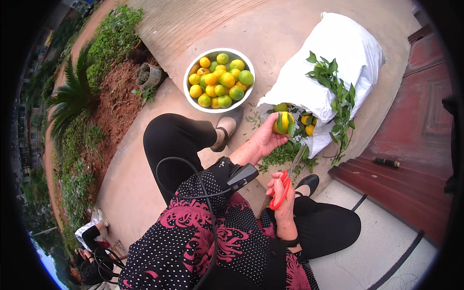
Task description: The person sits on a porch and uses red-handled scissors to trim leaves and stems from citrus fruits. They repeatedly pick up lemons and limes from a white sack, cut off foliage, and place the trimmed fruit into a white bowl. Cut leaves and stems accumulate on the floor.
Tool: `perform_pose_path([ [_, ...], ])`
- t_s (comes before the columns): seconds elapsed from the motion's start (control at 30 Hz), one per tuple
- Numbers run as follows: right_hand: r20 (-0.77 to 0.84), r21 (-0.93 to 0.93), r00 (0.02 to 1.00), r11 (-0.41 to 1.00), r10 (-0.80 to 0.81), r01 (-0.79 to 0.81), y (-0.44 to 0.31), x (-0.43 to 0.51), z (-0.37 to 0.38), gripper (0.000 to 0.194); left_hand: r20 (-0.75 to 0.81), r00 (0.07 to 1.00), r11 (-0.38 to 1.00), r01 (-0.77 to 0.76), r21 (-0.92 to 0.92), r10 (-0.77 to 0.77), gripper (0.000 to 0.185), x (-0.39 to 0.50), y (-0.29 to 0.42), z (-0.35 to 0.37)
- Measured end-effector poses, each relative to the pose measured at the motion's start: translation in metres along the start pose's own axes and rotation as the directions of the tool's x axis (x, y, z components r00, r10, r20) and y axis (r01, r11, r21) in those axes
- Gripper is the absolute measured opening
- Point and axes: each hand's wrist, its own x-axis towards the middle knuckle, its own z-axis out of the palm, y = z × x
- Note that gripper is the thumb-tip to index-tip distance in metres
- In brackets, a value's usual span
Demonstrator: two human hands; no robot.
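Observation:
My left hand (264, 138) holds a yellow-green citrus fruit (284, 123) with leaves attached, in front of the mouth of a white woven sack (337, 47). In my right hand (284, 203) is a pair of scissors with red handles (285, 190), its blades pointing up toward the sack opening, apart from the fruit. More citrus fruits (309, 129) show inside the sack's mouth. A leafy branch (340, 98) lies over the sack's side. Beyond my left foot stands a round basin (187, 97) heaped with yellow and green citrus fruits (219, 79).
Cut leaves (281, 156) litter the concrete below the sack. A red wooden door (420, 101) with a raised sill (384, 188) borders the right. Potted plants (150, 75) and a planted soil bed (112, 105) lie left. Another person (95, 233) sits at lower left. A black cable (212, 221) crosses my front.

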Motion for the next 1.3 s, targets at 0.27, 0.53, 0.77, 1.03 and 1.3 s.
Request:
perform_pose_path([
  [0.27,0.037,-0.043,0.987,0.986,-0.159,0.161,-0.008,-0.021,0.000,0.034,0.198,0.980,0.988,0.014,-0.151,0.017,0.062,-0.123,0.017,0.035],
  [0.53,-0.158,-0.433,0.893,0.842,-0.421,0.321,-0.044,-0.031,0.000,0.043,0.094,0.995,0.991,-0.010,-0.136,0.023,0.065,-0.151,-0.008,0.049],
  [0.77,-0.126,-0.726,0.817,0.614,-0.562,0.310,-0.064,-0.033,-0.006,0.045,0.056,0.998,0.986,0.033,-0.162,-0.025,0.067,-0.157,-0.011,0.057],
  [1.03,0.075,-0.912,0.830,0.298,-0.552,0.281,-0.051,-0.033,-0.005,0.050,-0.017,0.999,0.971,-0.036,-0.236,0.033,0.069,-0.156,0.008,0.045],
  [1.3,0.123,-0.933,0.854,0.234,-0.506,0.273,-0.037,-0.039,-0.001,0.050,-0.023,0.999,0.987,-0.028,-0.158,0.025,0.067,-0.154,0.003,0.038],
])
